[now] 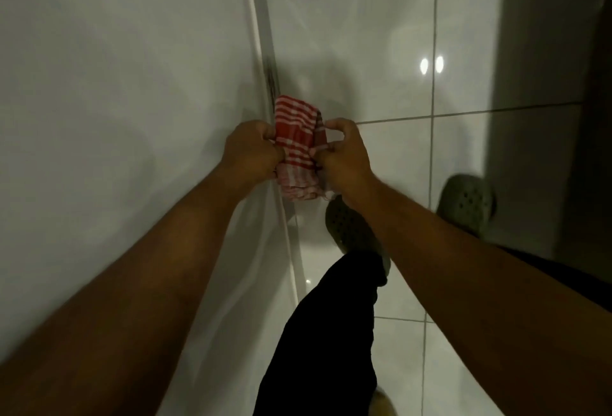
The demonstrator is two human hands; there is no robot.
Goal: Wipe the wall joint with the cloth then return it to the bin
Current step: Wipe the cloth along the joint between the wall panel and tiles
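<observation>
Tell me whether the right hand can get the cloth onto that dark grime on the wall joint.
Probably yes: the right hand grips the striped cloth just below the grime, with nothing between them.

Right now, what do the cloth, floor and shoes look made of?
Cloth: thin woven fabric, red with white stripes; it folds and bunches softly in the grip of both hands.
Floor: glazed ceramic or porcelain tile, probably; glossy, mirrors lights, dark grout lines.
Shoes: moulded foam or rubber clogs, judging by the matte grey-green surface and punched holes.
</observation>
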